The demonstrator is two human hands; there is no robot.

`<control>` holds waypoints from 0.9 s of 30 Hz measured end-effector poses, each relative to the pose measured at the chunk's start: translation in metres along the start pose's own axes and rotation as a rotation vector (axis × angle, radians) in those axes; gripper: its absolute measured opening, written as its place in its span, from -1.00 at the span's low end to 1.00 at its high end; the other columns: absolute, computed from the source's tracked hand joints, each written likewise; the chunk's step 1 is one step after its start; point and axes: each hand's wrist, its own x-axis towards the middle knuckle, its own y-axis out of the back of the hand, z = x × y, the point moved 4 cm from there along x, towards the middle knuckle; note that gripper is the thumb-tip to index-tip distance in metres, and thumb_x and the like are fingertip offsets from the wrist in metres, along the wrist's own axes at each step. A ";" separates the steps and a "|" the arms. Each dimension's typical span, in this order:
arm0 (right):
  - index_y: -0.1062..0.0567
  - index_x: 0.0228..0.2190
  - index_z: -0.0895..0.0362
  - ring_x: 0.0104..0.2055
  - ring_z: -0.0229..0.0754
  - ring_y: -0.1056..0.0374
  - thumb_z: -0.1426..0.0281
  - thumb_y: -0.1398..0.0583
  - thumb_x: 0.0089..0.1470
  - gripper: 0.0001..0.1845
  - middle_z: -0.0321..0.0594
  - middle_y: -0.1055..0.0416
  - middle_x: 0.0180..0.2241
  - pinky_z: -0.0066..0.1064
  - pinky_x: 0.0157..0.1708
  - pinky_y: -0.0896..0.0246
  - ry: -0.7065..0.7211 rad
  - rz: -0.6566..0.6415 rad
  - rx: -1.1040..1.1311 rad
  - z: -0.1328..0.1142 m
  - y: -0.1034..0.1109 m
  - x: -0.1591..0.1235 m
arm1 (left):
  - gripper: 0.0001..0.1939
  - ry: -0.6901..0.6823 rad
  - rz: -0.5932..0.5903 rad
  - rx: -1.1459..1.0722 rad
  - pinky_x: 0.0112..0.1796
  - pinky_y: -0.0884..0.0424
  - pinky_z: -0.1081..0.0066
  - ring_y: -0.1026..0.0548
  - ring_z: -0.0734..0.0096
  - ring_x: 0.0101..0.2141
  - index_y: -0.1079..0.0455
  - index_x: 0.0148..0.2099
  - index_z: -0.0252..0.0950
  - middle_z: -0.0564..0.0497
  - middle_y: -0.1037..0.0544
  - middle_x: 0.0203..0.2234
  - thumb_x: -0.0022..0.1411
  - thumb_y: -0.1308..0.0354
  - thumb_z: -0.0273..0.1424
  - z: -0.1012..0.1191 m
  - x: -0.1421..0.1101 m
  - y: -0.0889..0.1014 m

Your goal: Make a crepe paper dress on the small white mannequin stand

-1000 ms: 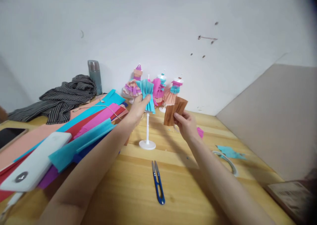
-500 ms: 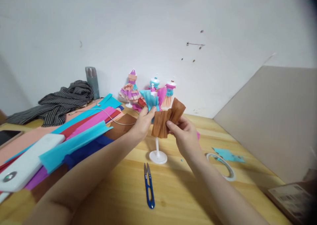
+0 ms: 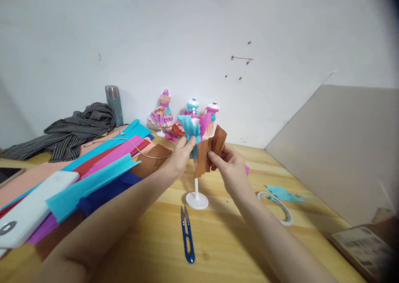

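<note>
A small white dress form stands upright on its round base (image 3: 197,200), its top wrapped in blue crepe paper (image 3: 190,126) and pink crepe paper (image 3: 205,123). My left hand (image 3: 183,152) is closed around the body of the form, thumb pressed on the blue paper. My right hand (image 3: 230,162) pinches a pleated strip of brown crepe paper (image 3: 204,154) between thumb and fingers, just right of the form. The strip's left end hangs in front of the form; whether it touches is unclear. Blue thread snips (image 3: 188,237) lie on the table in front of the base.
Behind stand several dressed mini forms (image 3: 162,112) along the wall. On the left are stacked crepe paper sheets (image 3: 93,183), a white power bank-like device (image 3: 37,200), striped cloth (image 3: 81,125) and a flask (image 3: 114,104). A tape roll (image 3: 289,216) and a cardboard box (image 3: 361,245) are right.
The brown strip has turned and bunched into tighter folds in my right hand, its left end swinging down and away from my left hand. The view has shifted slightly.
</note>
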 end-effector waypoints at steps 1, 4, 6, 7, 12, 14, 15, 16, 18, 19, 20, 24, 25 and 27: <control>-0.43 -0.43 0.16 -0.63 -0.35 -0.23 0.28 -0.28 -0.16 -0.76 -0.37 -0.36 -0.60 -0.50 -0.66 -0.12 -0.007 0.009 0.002 0.001 0.001 0.001 | -0.72 0.005 0.003 -0.009 -0.21 -0.31 0.46 -0.44 0.44 -0.26 -0.43 -0.13 -0.26 0.05 -0.53 -0.29 0.20 -0.17 -0.19 -0.001 0.000 0.000; -0.41 -0.48 0.16 -0.65 -0.36 -0.19 0.29 -0.30 -0.19 -0.77 -0.40 -0.33 -0.63 -0.50 -0.67 -0.09 -0.022 0.023 0.020 0.004 0.002 0.003 | -0.75 0.030 0.021 -0.032 -0.19 -0.32 0.45 -0.45 0.43 -0.25 -0.44 -0.17 -0.27 0.06 -0.54 -0.29 0.18 -0.20 -0.22 -0.002 -0.003 -0.001; -0.42 -0.49 0.15 -0.65 -0.36 -0.19 0.31 -0.31 -0.21 -0.77 -0.40 -0.34 -0.63 -0.50 -0.66 -0.09 -0.034 0.009 0.056 0.003 0.003 0.003 | -0.78 0.051 0.047 -0.044 -0.18 -0.32 0.44 -0.45 0.42 -0.27 -0.44 -0.22 -0.28 0.07 -0.54 -0.34 0.16 -0.22 -0.24 0.000 -0.004 -0.003; -0.44 -0.48 0.15 -0.64 -0.36 -0.20 0.31 -0.32 -0.21 -0.77 -0.39 -0.36 -0.62 -0.50 -0.65 -0.10 -0.052 -0.007 0.093 0.003 0.003 0.004 | -0.78 0.061 0.061 -0.055 -0.18 -0.33 0.44 -0.46 0.42 -0.28 -0.44 -0.24 -0.29 0.07 -0.53 -0.37 0.14 -0.24 -0.25 0.001 -0.004 -0.004; -0.51 -0.42 0.15 -0.50 -0.24 -0.37 0.30 -0.33 -0.18 -0.78 -0.26 -0.49 -0.51 -0.42 -0.50 -0.27 -0.243 -0.201 0.448 0.010 0.002 0.008 | -0.82 0.075 0.096 -0.172 -0.31 -0.35 0.48 -0.47 0.47 -0.39 -0.42 -0.28 -0.34 0.06 -0.52 -0.45 0.16 -0.24 -0.31 0.010 0.001 -0.004; -0.52 -0.42 0.13 -0.48 -0.23 -0.40 0.35 -0.32 -0.15 -0.83 -0.26 -0.50 -0.49 -0.42 -0.47 -0.30 -0.288 -0.279 0.574 0.016 0.002 0.011 | -0.83 0.113 0.098 -0.193 -0.41 -0.33 0.51 -0.44 0.52 -0.51 -0.39 -0.34 -0.35 0.08 -0.49 -0.53 0.20 -0.19 -0.34 0.011 0.005 -0.001; -0.51 -0.42 0.13 -0.48 -0.24 -0.40 0.38 -0.31 -0.14 -0.85 -0.27 -0.50 -0.49 -0.43 -0.47 -0.32 -0.308 -0.304 0.620 0.020 0.003 0.012 | -0.83 0.129 0.092 -0.197 -0.45 -0.32 0.51 -0.42 0.53 -0.55 -0.38 -0.36 -0.36 0.08 -0.48 -0.56 0.22 -0.16 -0.35 0.011 0.006 0.000; -0.51 -0.42 0.12 -0.48 -0.26 -0.41 0.41 -0.29 -0.12 -0.88 -0.28 -0.50 -0.49 -0.45 -0.46 -0.33 -0.341 -0.321 0.649 0.025 0.004 0.013 | -0.82 0.136 0.081 -0.199 -0.47 -0.32 0.51 -0.42 0.52 -0.57 -0.38 -0.37 -0.36 0.07 -0.48 -0.58 0.25 -0.13 -0.35 0.012 0.008 0.001; -0.50 -0.41 0.12 -0.47 -0.28 -0.42 0.45 -0.26 -0.08 -0.91 -0.29 -0.51 -0.47 -0.49 -0.44 -0.35 -0.436 -0.342 0.668 0.037 0.006 0.014 | -0.80 0.144 0.051 -0.202 -0.47 -0.35 0.50 -0.45 0.50 -0.57 -0.38 -0.36 -0.37 0.05 -0.49 -0.58 0.28 -0.08 -0.38 0.014 0.010 0.003; -0.50 -0.40 0.12 -0.47 -0.29 -0.42 0.46 -0.23 -0.06 -0.91 -0.29 -0.52 -0.47 -0.51 -0.45 -0.36 -0.491 -0.358 0.655 0.044 0.006 0.015 | -0.80 0.160 0.035 -0.197 -0.46 -0.37 0.49 -0.47 0.48 -0.57 -0.38 -0.35 -0.37 0.03 -0.50 -0.58 0.29 -0.06 -0.38 0.015 0.010 0.004; -0.50 -0.39 0.14 -0.48 -0.29 -0.42 0.47 -0.21 -0.03 -0.91 -0.27 -0.52 -0.47 -0.51 -0.47 -0.36 -0.536 -0.373 0.636 0.050 0.006 0.016 | -0.79 0.188 0.013 -0.187 -0.46 -0.39 0.47 -0.49 0.44 -0.57 -0.39 -0.34 -0.38 0.01 -0.52 -0.57 0.30 -0.04 -0.39 0.015 0.011 0.005; -0.49 -0.30 0.22 -0.59 -0.21 -0.41 0.37 -0.07 0.13 -0.76 -0.14 -0.51 -0.54 -0.47 -0.67 -0.28 -0.640 -0.419 0.562 0.071 0.006 0.022 | -0.70 0.368 -0.104 -0.144 -0.45 -0.46 0.34 -0.56 0.25 -0.53 -0.41 -0.30 -0.42 -0.12 -0.55 -0.54 0.35 0.08 -0.37 0.018 0.012 0.005; -0.49 -0.29 0.23 -0.59 -0.20 -0.42 0.36 -0.03 0.17 -0.72 -0.12 -0.51 -0.53 -0.46 -0.68 -0.28 -0.649 -0.416 0.552 0.075 0.006 0.023 | -0.68 0.402 -0.115 -0.145 -0.45 -0.47 0.33 -0.57 0.23 -0.52 -0.40 -0.30 -0.42 -0.13 -0.55 -0.55 0.36 0.11 -0.37 0.019 0.012 0.006; -0.49 -0.27 0.24 -0.55 -0.18 -0.45 0.36 0.05 0.22 -0.65 -0.09 -0.52 -0.52 -0.45 -0.65 -0.32 -0.656 -0.400 0.543 0.080 0.007 0.025 | -0.65 0.451 -0.116 -0.148 -0.46 -0.48 0.33 -0.58 0.21 -0.51 -0.40 -0.30 -0.42 -0.14 -0.55 -0.56 0.37 0.15 -0.37 0.019 0.013 0.009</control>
